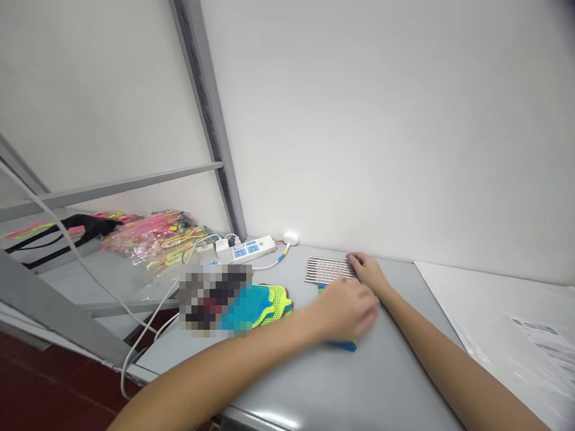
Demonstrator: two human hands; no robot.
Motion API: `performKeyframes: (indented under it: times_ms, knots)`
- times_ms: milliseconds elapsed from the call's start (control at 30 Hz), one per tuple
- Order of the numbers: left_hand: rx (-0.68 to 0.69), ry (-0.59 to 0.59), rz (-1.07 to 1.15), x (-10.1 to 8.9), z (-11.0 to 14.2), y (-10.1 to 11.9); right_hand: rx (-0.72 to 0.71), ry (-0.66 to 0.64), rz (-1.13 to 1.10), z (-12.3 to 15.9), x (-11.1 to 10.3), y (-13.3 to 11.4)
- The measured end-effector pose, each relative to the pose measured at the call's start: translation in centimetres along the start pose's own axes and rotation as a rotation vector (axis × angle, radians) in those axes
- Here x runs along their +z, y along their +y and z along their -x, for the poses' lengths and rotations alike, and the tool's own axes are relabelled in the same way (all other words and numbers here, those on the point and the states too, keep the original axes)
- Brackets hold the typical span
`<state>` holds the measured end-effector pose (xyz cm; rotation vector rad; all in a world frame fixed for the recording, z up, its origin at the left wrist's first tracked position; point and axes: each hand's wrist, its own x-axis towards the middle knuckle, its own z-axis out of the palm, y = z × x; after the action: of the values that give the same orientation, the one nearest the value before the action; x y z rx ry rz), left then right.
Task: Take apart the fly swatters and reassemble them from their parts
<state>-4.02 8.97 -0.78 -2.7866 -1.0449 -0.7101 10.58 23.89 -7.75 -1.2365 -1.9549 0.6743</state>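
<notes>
A row of thin metal rods lies side by side on the grey table. My right hand is at the right end of the rods, with its fingers bent over them; part of it is hidden behind my left hand. My left hand crosses in front, blurred, with its fingers curled inward. Whatever it may hold does not show. Under it a blue piece sticks out at the front, and a bit of blue and green shows behind it. To the left lies a pile of yellow-green and teal perforated pieces.
A white power strip with plugs and cables stands by the wall, near a round white device. Pink and yellow bagged items lie behind the metal frame. A white plastic sheet covers the right side. One patch is pixelated.
</notes>
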Motion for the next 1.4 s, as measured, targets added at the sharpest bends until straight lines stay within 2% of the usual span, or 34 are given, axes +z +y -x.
performKeyframes:
  times_ms: [67,167,433,633,767,933,1100,1233,1400]
  knots:
    - [0.255,-0.026,-0.065,0.8,3.0,2.1,-0.035,-0.016,0.050,-0.2,0.3,0.1]
    - [0.451,-0.047,-0.061,1.0,5.6,3.9,-0.080,-0.044,0.090,-0.2,0.6,0.3]
    - [0.302,-0.042,-0.060,1.7,5.5,2.7,-0.049,-0.063,0.148,0.1,0.4,0.4]
    - [0.218,-0.052,-0.066,2.7,6.1,2.9,0.013,-0.049,0.136,-0.1,0.4,0.2]
    - [0.215,-0.038,-0.051,2.6,6.0,2.8,0.041,-0.040,0.120,-0.1,0.3,-0.1]
    - [0.216,-0.085,-0.041,2.3,5.8,2.2,0.016,-0.025,0.130,-0.2,0.3,-0.3]
    - [0.178,-0.002,-0.052,3.0,5.7,1.8,-0.014,-0.016,0.139,-0.2,0.3,-0.4]
    - [0.168,-0.019,-0.087,3.8,5.7,1.6,-0.060,-0.061,0.166,0.0,0.3,-0.8]
    - [0.143,0.020,-0.081,4.1,5.7,1.4,-0.061,-0.086,0.222,0.2,0.5,-1.1]
